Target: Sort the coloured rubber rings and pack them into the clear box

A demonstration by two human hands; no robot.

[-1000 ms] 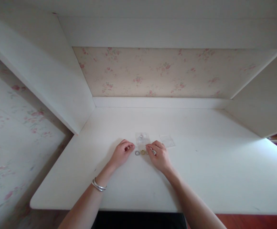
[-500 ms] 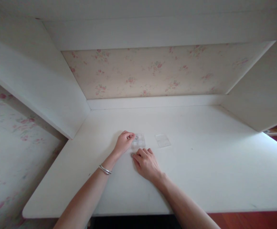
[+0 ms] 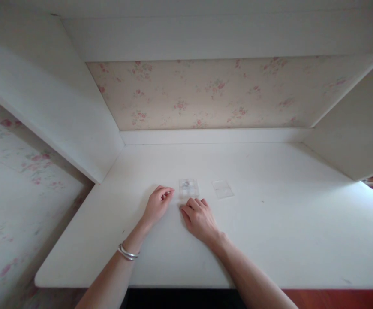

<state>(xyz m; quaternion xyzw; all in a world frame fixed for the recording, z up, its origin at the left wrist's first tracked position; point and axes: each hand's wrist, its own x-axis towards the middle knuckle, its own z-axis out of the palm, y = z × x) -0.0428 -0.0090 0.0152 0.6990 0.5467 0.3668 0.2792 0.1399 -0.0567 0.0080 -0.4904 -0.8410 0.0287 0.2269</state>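
A small clear plastic box (image 3: 189, 189) with compartments lies on the white desk, and a small greyish item (image 3: 186, 183) shows in its upper left part. My left hand (image 3: 158, 205) is just left of the box, apart from it, thumb and fingertips pinched together; whether anything tiny is between them is hidden. My right hand (image 3: 200, 219) rests on the desk at the box's near edge, fingers curled and thumb against the index finger. What that pinch holds, if anything, is too small to make out. Right of the box lies a flat clear plastic lid (image 3: 223, 189).
The white desk (image 3: 286, 231) is bounded by a back ledge (image 3: 212, 136) and side panels, with a low overhead board (image 3: 206, 40). A tiny dark speck (image 3: 123, 232) lies left of my left forearm. A red surface shows below the front edge.
My left hand has drawn back from the box, toward the left and nearer me, uncovering the box's left side. My right hand has stayed nearly still. The view has shifted slightly.
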